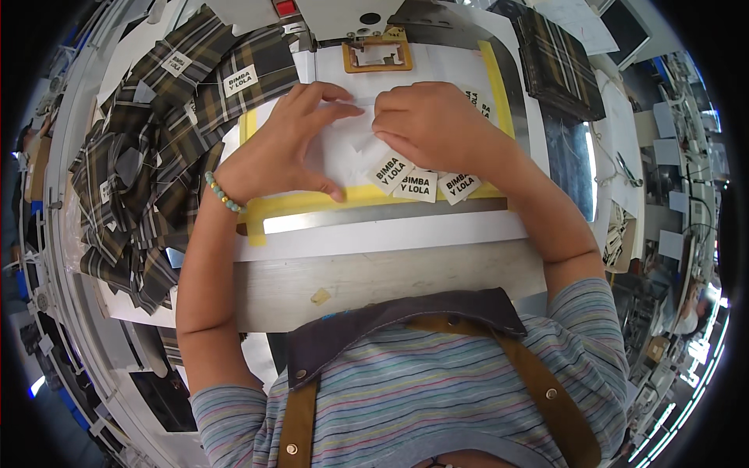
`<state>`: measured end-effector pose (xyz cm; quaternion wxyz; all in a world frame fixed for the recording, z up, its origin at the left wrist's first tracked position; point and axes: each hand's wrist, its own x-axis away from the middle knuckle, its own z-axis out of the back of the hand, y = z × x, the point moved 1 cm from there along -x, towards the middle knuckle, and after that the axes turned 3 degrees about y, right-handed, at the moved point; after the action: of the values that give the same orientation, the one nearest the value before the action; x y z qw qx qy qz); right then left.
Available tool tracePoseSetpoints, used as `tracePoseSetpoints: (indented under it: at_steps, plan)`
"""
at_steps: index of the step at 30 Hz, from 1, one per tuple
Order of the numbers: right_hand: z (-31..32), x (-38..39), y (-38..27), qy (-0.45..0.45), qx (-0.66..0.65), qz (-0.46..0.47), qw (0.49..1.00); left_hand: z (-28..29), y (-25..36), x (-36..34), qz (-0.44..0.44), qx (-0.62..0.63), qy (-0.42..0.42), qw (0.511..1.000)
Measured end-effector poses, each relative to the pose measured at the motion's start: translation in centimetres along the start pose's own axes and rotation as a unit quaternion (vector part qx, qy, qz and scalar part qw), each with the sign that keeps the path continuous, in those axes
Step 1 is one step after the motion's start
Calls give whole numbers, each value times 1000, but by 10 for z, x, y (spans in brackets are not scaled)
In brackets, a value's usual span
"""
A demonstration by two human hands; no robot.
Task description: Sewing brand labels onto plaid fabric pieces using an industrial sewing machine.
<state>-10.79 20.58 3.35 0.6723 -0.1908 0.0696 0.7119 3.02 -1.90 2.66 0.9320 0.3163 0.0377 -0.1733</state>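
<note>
My left hand (300, 140) is over the white work sheet (335, 160), fingers curved and spread apart, thumb resting near the yellow tape border (277, 199). My right hand (425, 129) is closed just right of centre, fingertips pinched at the sheet; whatever they hold is hidden. Under and beside it lie several cream square labels (417, 186) with black print. Beyond both hands, a small wooden frame (378, 67) sits on the plate beneath the white head of a machine (335, 15) with a red switch.
Piled plaid fabric pieces (140, 210) with labels cover the left side. A folded plaid stack (562, 66) lies at the back right. Scissors (628, 171) and a box of labels (616, 238) are at the right. A grey wooden board (390, 273) runs along the front.
</note>
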Motion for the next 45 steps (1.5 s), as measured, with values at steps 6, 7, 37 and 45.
tracePoseSetpoints:
  at_steps: [6,7,37,45]
  plan:
    - [15,2,17,25,-127,-136,982,-27,-2,-6,-66,-133,98,984]
    - [17,2,20,43,-143,-147,978,-32,0,-8,-57,-148,122,980]
    - [47,33,46,-32,92,-200,975,-23,11,-30,-99,-72,232,965]
    - [3,61,35,-56,112,-205,971,-28,14,-29,-83,-98,188,974]
